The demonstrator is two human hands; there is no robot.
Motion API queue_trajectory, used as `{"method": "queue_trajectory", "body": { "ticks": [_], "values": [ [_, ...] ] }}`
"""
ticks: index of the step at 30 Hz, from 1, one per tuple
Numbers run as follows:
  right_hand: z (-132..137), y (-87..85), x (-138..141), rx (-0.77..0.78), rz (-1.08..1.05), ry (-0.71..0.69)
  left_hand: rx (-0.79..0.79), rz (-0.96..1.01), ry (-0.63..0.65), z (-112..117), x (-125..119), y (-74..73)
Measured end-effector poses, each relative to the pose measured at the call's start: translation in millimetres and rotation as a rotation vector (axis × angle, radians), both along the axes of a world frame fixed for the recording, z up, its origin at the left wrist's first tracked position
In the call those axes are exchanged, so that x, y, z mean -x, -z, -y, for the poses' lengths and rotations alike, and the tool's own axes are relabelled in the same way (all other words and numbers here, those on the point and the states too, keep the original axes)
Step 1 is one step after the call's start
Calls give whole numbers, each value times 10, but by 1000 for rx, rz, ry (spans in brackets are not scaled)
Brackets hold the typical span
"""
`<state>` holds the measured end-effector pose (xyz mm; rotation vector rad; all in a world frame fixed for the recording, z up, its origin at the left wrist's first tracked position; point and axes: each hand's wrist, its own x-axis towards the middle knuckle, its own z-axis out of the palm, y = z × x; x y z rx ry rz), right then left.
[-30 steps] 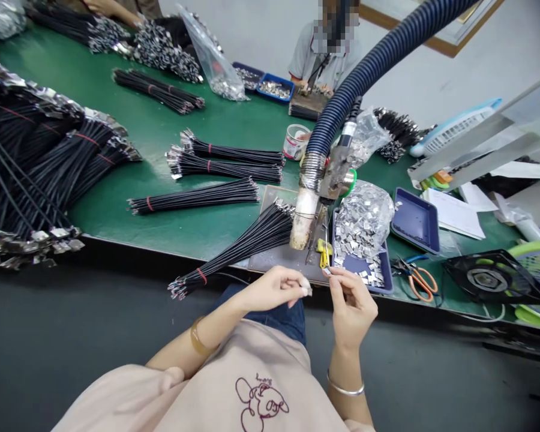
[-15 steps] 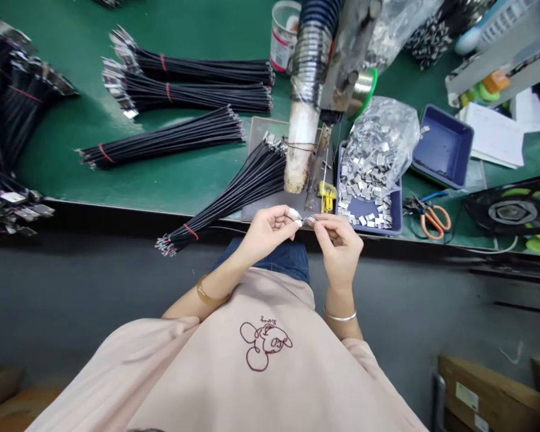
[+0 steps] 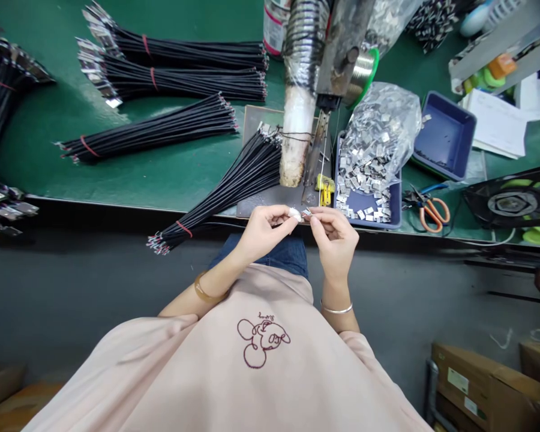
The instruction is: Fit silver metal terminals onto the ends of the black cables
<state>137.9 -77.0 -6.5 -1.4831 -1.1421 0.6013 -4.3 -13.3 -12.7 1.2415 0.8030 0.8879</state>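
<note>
At the table's front edge, my left hand (image 3: 265, 233) is closed in a pinch, with a white covering on one fingertip. The end of a thin black cable seems to be in it, mostly hidden by the fingers. Facing it, my right hand (image 3: 336, 240) pinches a small silvery metal connector (image 3: 306, 212), close to the left fingertips. Whether cable and connector touch, I cannot tell. Just beyond my hands, a bundle of black cables (image 3: 234, 180) lies slanting over the edge, held by a red band.
A white-tipped hose (image 3: 296, 129) and a soldering iron (image 3: 317, 144) hang above a mat. To the right are a blue tray (image 3: 395, 207) of metal connectors, orange-handled pliers (image 3: 433, 215), another blue tray (image 3: 445, 132) and a solder spool (image 3: 363, 75). More cable bundles (image 3: 153, 129) lie left.
The view has shifted slightly, so the table things appear a little higher and further left. My hands stay together, fingertips pinched, with the connector turned a little.
</note>
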Motion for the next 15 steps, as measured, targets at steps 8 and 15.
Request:
{"method": "queue_trajectory", "body": {
  "ticks": [8,15],
  "values": [
    [-6,31,49,-6,65,17,-150,-127,-99,58,-46,16],
    [2,45,44,-7,40,33,-308,-160,-68,31,-6,32]
  ]
}}
